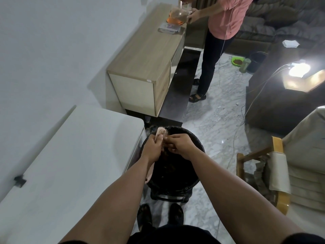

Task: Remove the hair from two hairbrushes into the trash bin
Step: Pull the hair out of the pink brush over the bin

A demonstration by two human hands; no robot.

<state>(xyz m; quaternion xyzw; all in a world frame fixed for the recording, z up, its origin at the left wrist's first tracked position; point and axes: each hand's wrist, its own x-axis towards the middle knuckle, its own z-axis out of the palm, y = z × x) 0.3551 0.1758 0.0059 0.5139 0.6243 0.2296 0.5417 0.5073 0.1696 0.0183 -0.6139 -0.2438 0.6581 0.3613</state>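
Left hand (pixel 152 150) holds hairbrush (pixel 161 134) over trash bin (pixel 197 147) (right hand (pixel 179 145) pinching bristles).

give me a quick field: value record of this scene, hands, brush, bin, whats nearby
left hand: grip closed on the hairbrush, held over the bin
right hand: fingers pinching at the bristles, pulling hair
hairbrush: pale pink, bristles toward the right hand
trash bin: black, lined, directly under both hands
second brush: not visible
white table: left of the bin
wooden cabinet: behind the table, along the wall
other person: standing at the cabinet's far end
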